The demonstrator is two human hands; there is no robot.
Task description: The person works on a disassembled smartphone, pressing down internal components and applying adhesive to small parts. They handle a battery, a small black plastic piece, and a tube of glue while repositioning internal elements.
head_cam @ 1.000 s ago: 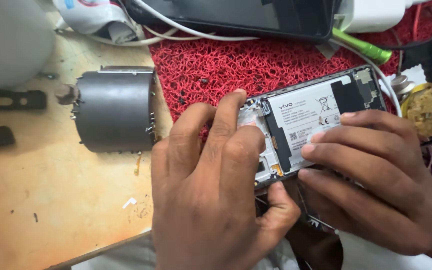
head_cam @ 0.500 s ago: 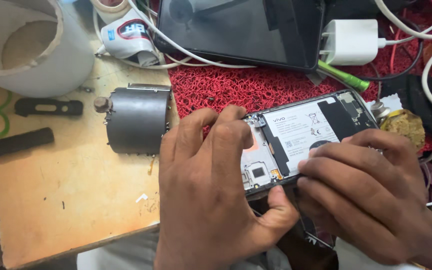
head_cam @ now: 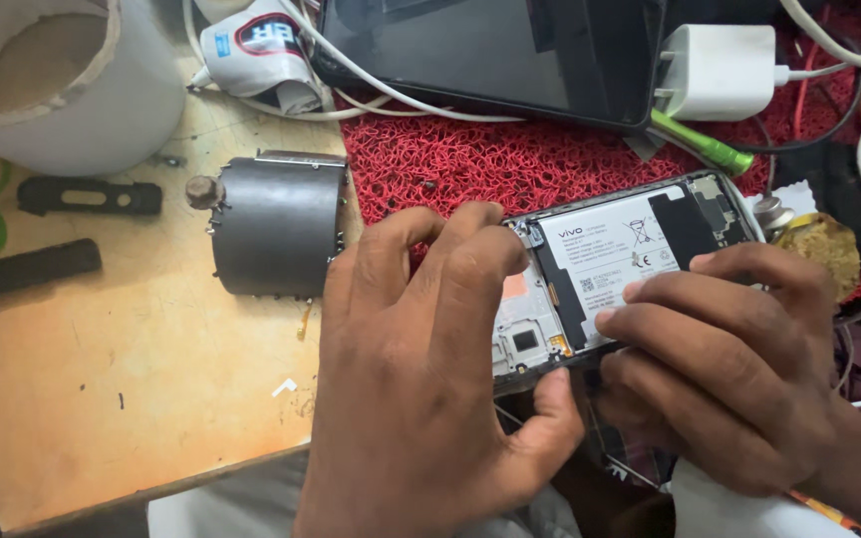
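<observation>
A worn wooden bench is carrying everything, its scratched tan top ending in a front edge that is running diagonally along the lower left, with bare room lying between that edge and the tools. A red looped-fibre mat is covering the bench's right part. At the top left a pale, thick-walled cylinder is standing open-mouthed. A dark glossy tablet is lying across the mat's far side, with a white charger block just beside it and white cables trailing around. A grey metal drum with a stub shaft is lying on its side at the mat's left border.

The opened phone is sitting tilted on the mat, right of centre, back cover off, showing a flat white battery, black shielding and a thin metal frame. The left hand is curling over the phone's lower end, fingers on top and thumb pressing the near edge, gripping it. The right hand is closing on the phone's near long side, fingertips resting on the battery. A green pen-shaped tool is lying near the phone's far corner, and two black bars are lying apart at the left.
</observation>
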